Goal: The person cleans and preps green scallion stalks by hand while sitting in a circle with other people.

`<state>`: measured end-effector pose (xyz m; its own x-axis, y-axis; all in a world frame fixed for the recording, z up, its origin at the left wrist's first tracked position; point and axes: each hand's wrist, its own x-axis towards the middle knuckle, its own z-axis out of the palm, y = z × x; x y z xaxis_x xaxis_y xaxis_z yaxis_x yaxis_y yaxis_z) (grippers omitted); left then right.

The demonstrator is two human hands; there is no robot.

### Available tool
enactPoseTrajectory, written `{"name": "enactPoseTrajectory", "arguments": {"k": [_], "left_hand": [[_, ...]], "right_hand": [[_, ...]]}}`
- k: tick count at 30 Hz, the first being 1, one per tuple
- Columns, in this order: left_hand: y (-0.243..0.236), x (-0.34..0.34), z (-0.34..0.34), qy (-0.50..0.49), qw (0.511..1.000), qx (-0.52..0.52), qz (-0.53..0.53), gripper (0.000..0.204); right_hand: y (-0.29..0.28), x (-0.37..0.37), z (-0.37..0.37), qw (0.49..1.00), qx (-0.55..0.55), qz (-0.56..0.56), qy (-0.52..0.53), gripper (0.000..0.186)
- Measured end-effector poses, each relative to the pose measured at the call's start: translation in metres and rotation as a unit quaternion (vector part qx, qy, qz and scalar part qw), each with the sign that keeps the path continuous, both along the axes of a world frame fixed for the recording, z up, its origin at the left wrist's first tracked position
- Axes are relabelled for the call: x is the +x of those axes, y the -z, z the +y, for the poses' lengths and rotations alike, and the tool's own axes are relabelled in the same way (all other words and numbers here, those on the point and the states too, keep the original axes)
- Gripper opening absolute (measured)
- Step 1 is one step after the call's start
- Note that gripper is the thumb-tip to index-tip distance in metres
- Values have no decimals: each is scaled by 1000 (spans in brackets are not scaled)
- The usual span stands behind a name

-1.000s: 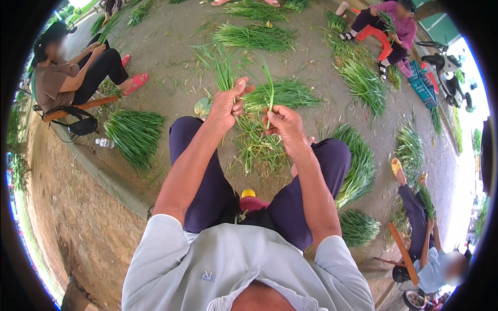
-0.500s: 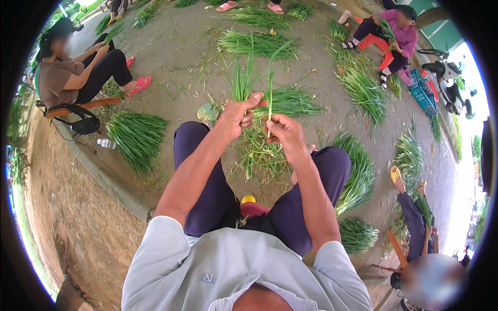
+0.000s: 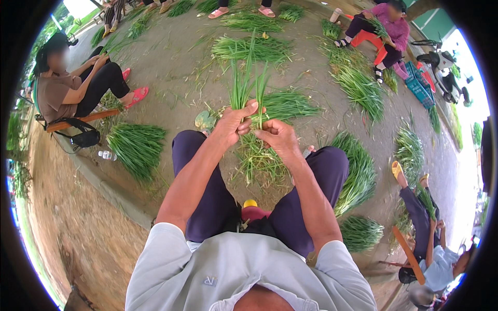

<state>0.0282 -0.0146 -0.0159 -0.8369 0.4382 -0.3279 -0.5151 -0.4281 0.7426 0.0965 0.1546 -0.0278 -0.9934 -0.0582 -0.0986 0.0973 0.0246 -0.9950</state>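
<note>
My left hand point(image 3: 238, 122) is closed round a small upright bunch of long green leafy stalks point(image 3: 241, 85). Just to its right, my right hand point(image 3: 275, 136) pinches a thin green stalk point(image 3: 260, 96) near its lower end, close against the bunch. Beyond my hands lies a pile of green stalks point(image 3: 288, 103) on the pavement, and below them, between my purple-trousered knees, are scattered pale trimmings point(image 3: 259, 163).
Several bundles point(image 3: 135, 150) of greens lie around me on pavement. Seated people surround me: brown top point(image 3: 57, 90) left, pink top point(image 3: 391, 36) upper right, light blue shirt point(image 3: 436, 264) lower right. A bottle point(image 3: 107, 155), blue crate point(image 3: 418, 85) and scooter point(image 3: 441, 65) stand about.
The stalk in my right hand has moved left, up against the bunch in my left hand. My right hand has dropped slightly lower in view.
</note>
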Motion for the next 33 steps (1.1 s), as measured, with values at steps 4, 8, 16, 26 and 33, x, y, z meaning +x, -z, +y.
{"name": "enactPoseTrajectory", "arguments": {"k": [4,8,16,26,33], "left_hand": [[-1,1,1,14,1000,-1,2,26],[4,1,1,12,1000,-7,-14,25],[10,0,1,35,999,-24,-8,29],[6,0,1,25,1000,10,0,29],[7,2,3,39,999,-11,5,19]], "right_hand": [[5,-1,1,1000,0,1,-15,21],[-8,3,-3,999,-32,-5,-12,23],[-4,-1,3,997,-67,-22,-27,26],[-2,0,4,982,-164,-85,-26,28],[-7,1,2,978,-182,-96,-21,32]]}}
